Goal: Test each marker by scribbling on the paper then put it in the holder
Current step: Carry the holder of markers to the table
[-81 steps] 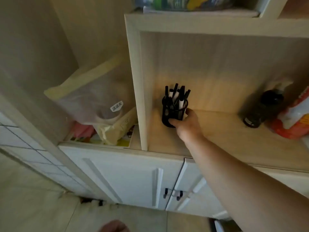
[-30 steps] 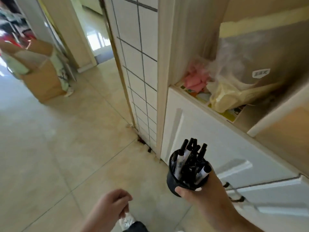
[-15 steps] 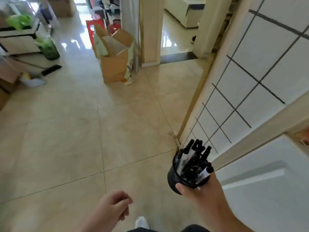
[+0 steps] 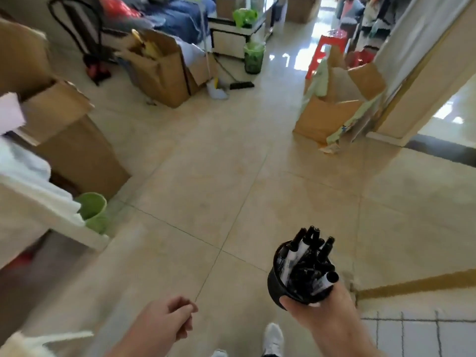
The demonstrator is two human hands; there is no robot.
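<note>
My right hand (image 4: pixel 320 314) grips a round black holder (image 4: pixel 277 284) at chest height, low right in the head view. Several black-capped markers (image 4: pixel 307 256) with white barrels stand bunched inside it, tips up. My left hand (image 4: pixel 167 322) hangs at the lower middle with fingers loosely curled and nothing in it. No paper shows.
Beige tiled floor (image 4: pixel 231 181) stretches ahead. Open cardboard boxes (image 4: pixel 162 70) stand at the back, another box (image 4: pixel 332 109) by the right doorway, a tall carton (image 4: pixel 72 140) at left. A green bin (image 4: pixel 94 211) sits beside a white table edge (image 4: pixel 51 212) at left. My white shoe (image 4: pixel 274 340) is below.
I lifted the holder off the shelf, turned away from the cabinet and now face the open room. The holder stays in my right hand; the left hand swings loose.
</note>
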